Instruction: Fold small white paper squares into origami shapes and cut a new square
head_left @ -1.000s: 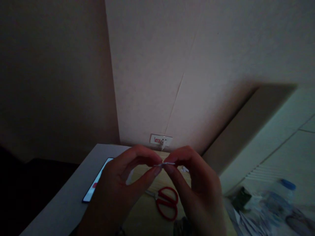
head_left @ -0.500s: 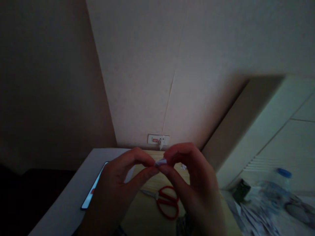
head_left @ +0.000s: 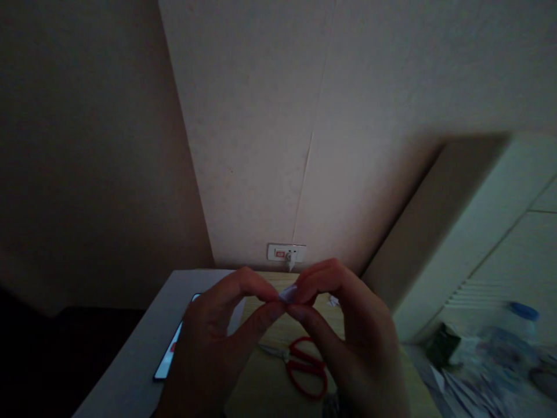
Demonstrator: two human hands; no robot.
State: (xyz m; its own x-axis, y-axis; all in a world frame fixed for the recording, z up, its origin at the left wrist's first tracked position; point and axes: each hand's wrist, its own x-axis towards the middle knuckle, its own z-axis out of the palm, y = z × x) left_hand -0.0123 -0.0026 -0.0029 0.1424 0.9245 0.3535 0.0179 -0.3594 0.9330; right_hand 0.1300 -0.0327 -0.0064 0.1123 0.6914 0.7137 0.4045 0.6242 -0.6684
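Between the fingertips of both hands is a small folded piece of white paper (head_left: 288, 293), raised above the wooden tabletop (head_left: 261, 386). My left hand (head_left: 232, 325) pinches its left end with thumb and forefinger. On the other side, my right hand (head_left: 343, 325) grips it the same way, and the fingertips of the two hands nearly meet. Below them on the table lie scissors (head_left: 307, 368) with red handles, blades toward the left, partly covered by my right hand. A small white scrap (head_left: 333, 301) rests behind my right hand.
A lit phone (head_left: 167, 360) lies at the left on a white surface (head_left: 126, 360), partly behind my left hand. The wall ahead carries a socket (head_left: 286, 253) with a plug in it. At the right are a blue-capped clear bottle (head_left: 516, 331), a dark green packet (head_left: 442, 346) and papers.
The paper was edge-on and thin a second ago; now its tilted face shows between the fingers. Both hands keep their pinch. The whole view has shifted slightly.
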